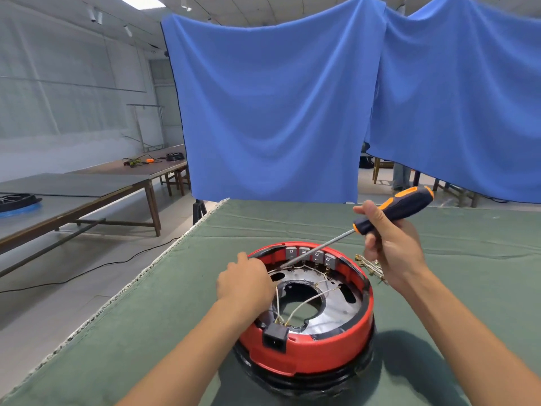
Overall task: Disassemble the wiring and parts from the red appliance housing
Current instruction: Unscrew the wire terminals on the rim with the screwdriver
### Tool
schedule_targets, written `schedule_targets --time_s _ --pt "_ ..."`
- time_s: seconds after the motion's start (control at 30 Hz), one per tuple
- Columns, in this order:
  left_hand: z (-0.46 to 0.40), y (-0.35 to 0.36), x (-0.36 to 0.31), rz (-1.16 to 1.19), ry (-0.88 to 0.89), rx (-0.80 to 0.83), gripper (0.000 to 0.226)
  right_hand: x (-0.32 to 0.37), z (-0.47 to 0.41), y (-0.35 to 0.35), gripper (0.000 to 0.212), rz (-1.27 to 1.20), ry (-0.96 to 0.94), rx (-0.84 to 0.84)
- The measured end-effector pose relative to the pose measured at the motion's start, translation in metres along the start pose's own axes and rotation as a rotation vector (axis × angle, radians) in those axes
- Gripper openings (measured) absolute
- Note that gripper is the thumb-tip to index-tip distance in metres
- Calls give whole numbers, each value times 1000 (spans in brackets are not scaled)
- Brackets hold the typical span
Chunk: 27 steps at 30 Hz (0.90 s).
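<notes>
The red housing (307, 347) sits on the green surface (164, 303); my left hand (246, 281) pinches a wire (298, 306) at its rim, my right hand (389, 244) grips the screwdriver (392, 210), tip inside

A green cloth (292, 224) covers the desk (164, 259). On it sit the red housing (310, 347) and, just beside it, loose wire pieces (369, 267).

Two big blue cloths (278, 112) were hung up as a backdrop behind a green-covered table (146, 317), long wooden tables (87, 189) were lined up along the left over a grey floor (87, 259), and ceiling panel lights (140, 0) were switched on overhead.
</notes>
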<state>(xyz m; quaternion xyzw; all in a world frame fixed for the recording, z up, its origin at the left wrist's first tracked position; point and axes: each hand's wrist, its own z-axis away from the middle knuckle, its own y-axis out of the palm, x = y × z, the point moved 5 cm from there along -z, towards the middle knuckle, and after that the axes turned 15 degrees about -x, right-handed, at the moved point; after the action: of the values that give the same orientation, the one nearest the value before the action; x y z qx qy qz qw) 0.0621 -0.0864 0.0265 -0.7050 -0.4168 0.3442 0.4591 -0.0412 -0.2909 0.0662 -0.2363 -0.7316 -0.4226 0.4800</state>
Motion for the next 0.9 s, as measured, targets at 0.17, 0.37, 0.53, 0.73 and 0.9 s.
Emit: schedule_targets --time_s 0.17,0.37,0.53,0.73,0.9 --pt "-34 7 -4 119 -56 -48 24 14 -2 -4 38 9 7 151" --pt "-64 18 -7 248 -186 -83 21 6 -2 -1 52 -16 123 505" --pt "-66 6 -6 472 -187 -353 22 -4 -4 -1 65 -180 314 596" --pt "-36 -2 -26 463 -11 -423 19 -11 -3 -5 43 -158 470 495" --pt "-21 17 -40 254 34 -257 28 -18 1 -8 16 62 361 447"
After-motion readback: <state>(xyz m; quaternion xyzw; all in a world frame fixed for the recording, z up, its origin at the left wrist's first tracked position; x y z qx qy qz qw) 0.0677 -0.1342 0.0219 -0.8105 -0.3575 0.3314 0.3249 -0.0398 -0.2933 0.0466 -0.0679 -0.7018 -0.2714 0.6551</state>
